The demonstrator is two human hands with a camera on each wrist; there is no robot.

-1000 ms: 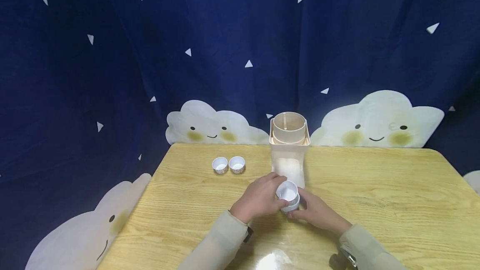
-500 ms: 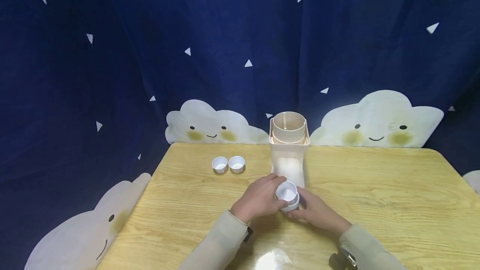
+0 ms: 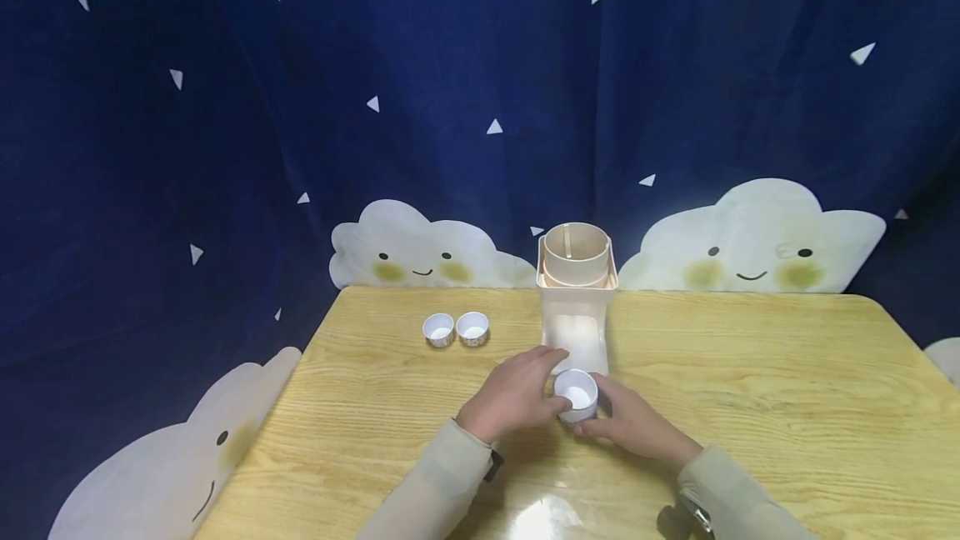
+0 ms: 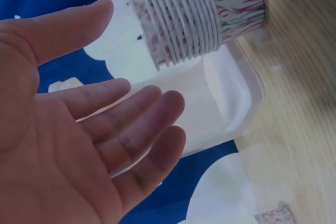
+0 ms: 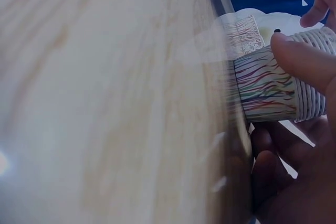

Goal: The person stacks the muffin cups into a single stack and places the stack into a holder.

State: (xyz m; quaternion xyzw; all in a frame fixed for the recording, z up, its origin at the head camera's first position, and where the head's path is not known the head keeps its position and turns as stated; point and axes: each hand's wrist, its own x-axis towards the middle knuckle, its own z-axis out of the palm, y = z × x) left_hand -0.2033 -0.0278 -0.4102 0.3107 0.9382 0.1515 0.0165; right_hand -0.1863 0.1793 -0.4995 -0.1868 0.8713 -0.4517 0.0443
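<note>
High and well back, the head view looks forward and down across the table (image 3: 750, 390), curtain (image 3: 450, 40) beyond! Over to the left wrist: in tight, tipped sideways, facing past the left hand (image 4: 73, 135) to the cup stack (image 4: 184, 19). And the right wrist, low and close, tipped the opposite way, looks along the table at that cup stack. All three share it, plus the curtain.
</note>
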